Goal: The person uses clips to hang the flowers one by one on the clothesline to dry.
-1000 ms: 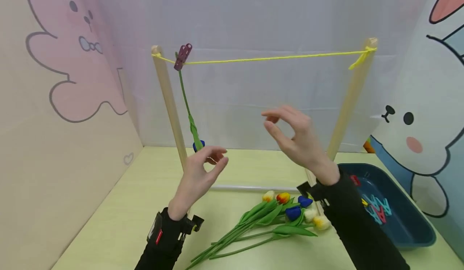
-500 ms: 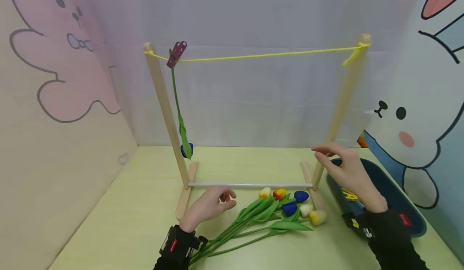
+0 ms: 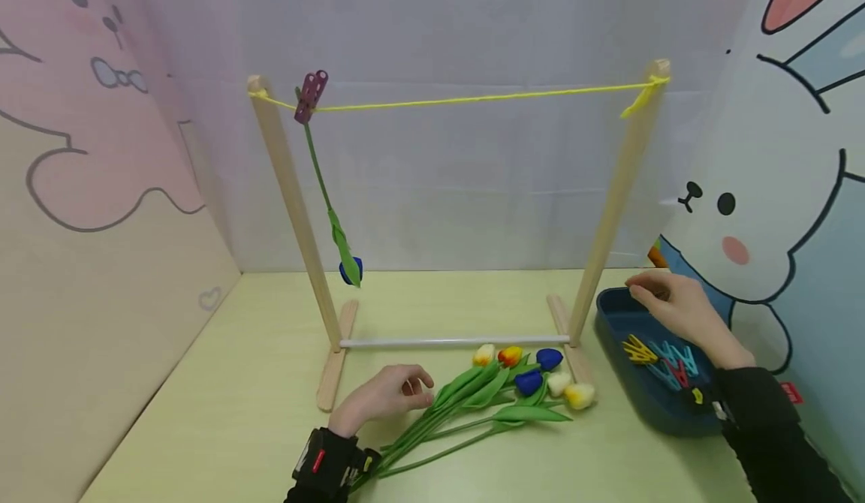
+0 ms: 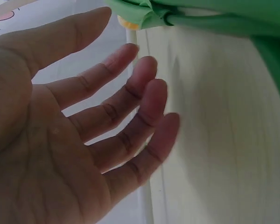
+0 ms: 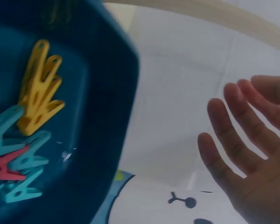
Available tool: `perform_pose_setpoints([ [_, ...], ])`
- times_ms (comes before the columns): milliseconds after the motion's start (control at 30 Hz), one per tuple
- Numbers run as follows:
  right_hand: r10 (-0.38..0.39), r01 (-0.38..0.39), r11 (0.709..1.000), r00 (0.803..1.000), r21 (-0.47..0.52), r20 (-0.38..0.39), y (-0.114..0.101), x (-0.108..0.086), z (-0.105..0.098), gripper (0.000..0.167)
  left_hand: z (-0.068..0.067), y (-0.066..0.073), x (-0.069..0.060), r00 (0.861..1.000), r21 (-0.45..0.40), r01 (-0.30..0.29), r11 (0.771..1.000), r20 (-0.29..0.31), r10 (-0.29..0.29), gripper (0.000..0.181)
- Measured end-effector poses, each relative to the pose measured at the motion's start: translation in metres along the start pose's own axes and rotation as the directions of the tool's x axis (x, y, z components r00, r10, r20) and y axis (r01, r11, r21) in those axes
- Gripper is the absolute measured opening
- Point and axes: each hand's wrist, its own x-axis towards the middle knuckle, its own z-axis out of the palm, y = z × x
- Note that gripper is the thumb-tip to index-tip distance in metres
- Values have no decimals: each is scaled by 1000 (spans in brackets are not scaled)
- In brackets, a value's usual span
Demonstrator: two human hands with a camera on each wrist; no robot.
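My left hand (image 3: 388, 396) hovers just left of the bunch of artificial tulips (image 3: 466, 398), its fingers loosely bent and holding nothing. In the left wrist view the palm and spread fingers (image 4: 151, 100) show beside green leaves. Above the blue bin (image 3: 611, 315) at the right is my right hand (image 3: 682, 311), also holding nothing, its fingers relaxed. Yellow clothespins (image 5: 39, 88), light blue clothespins (image 5: 25, 158) and a red clothespin (image 5: 7, 165) lie in the bin. A blue tulip (image 3: 341, 244) hangs head down from the yellow string (image 3: 473, 100), clipped by a purple clothespin (image 3: 311, 97).
The string spans two wooden posts (image 3: 290, 203) joined low down by a white rod (image 3: 453, 341). Wooden feet (image 3: 334, 360) stand on the pale table (image 3: 203, 413). Walls with cartoon rabbits (image 3: 764, 210) close in the back and sides.
My right hand has moved from before the string rightward and down to over the bin. The left hand has lowered from near the hanging tulip to beside the bunch. The view has shifted slightly.
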Motion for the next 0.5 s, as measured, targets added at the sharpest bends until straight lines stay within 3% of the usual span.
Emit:
perform_pose_setpoints([
  [67,18,-15,999,996,-32,86,4,1,1,29,0,0,-2,999,-11,18,1000,33,-18,29],
  [167,46,-17,992,971,-127,235,1,3,2,25,0,0,-4,997,-20,34,999,77,-33,32],
  [333,58,12,988,897,-154,438,6,6,5,17,-1,-1,-6,993,-29,46,999,112,-43,34],
  [500,88,0,988,826,-157,556,12,10,6,16,-2,-1,-5,991,-41,61,997,124,-55,36],
])
